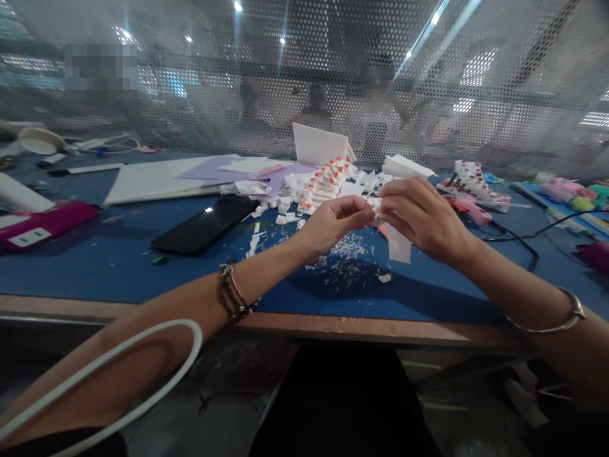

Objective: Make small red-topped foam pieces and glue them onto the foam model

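Above the blue tabletop (124, 273), near its middle: one pair of bare hands, drawn close together, fingertips nearly meeting. Left hand (345, 216): thumb and forefinger pressed together, pinching a small white piece (375, 206); dark bracelets (233, 292) near the wrist. Right hand (419, 212): fingers bent and gathered, pinching the same piece from the opposite side; silver bangle (577, 309) on the forearm. Position of the piece: at the very tips, between the two hands, raised off the table; largely covered by fingers, seemingly paper. Below the grip: one white strip (399, 249), with a scatter of white shreds (345, 257) nearer the table edge. Beyond the left hand: one white model with red dabs (323, 184), an upright white board (318, 143) behind it. Beyond the right hand: one pink glue gun (476, 211). Farther left: one black phone (207, 227), lying flat; purple sheets (204, 168) behind it
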{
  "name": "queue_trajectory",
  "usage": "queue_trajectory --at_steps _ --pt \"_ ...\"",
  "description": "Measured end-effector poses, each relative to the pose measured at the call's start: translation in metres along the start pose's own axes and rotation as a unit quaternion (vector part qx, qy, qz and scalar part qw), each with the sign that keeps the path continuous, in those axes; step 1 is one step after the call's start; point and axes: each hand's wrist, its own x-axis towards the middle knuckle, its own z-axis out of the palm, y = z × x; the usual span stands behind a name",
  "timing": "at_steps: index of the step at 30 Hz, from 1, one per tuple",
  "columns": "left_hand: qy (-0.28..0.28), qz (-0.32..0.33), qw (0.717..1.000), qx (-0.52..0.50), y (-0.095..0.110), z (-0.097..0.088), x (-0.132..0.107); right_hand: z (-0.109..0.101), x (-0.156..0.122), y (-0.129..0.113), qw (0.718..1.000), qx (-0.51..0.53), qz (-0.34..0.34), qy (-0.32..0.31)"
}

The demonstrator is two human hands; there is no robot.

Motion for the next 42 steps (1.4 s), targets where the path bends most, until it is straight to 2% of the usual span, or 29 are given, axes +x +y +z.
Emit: queue_trajectory --at_steps 3,6,10,13,16,23,29,32,35,42 --pt "-0.006 0.006 1.0 0.015 0.001 -0.001 0.001 -0.001 0.002 0.0 0.995 0.09 0.052 0.003" --pt "-0.014 0.015 0.999 0.048 0.004 -0.002 0.001 -0.003 0.003 -0.002 0.976 0.172 0.131 -0.007" --pt "-0.019 0.036 0.993 0.107 0.007 -0.005 0.001 -0.002 0.002 -0.003 0.931 0.284 0.228 -0.007" --pt "-0.028 0.062 0.986 0.152 0.007 -0.008 0.0 0.003 0.001 -0.003 0.892 0.363 0.27 0.006" --pt "-0.032 0.088 0.981 0.171 0.005 -0.01 0.0 0.005 0.001 -0.003 0.863 0.412 0.291 0.014" --pt "-0.029 0.097 0.987 0.127 0.008 -0.005 -0.002 0.005 0.003 -0.006 0.835 0.444 0.323 0.017" --pt "-0.009 0.082 0.993 0.086 0.006 -0.005 -0.002 0.012 0.001 -0.008 0.765 0.544 0.343 0.023" --pt "-0.004 0.071 0.995 0.066 0.004 -0.004 -0.002 0.015 0.0 -0.013 0.741 0.574 0.348 0.031" --pt "0.003 0.07 0.996 0.051 0.003 -0.004 -0.002 0.015 0.002 -0.018 0.74 0.573 0.348 0.043" --pt "0.019 0.069 0.997 0.02 0.001 -0.004 -0.001 0.012 0.005 -0.022 0.762 0.536 0.357 0.066"
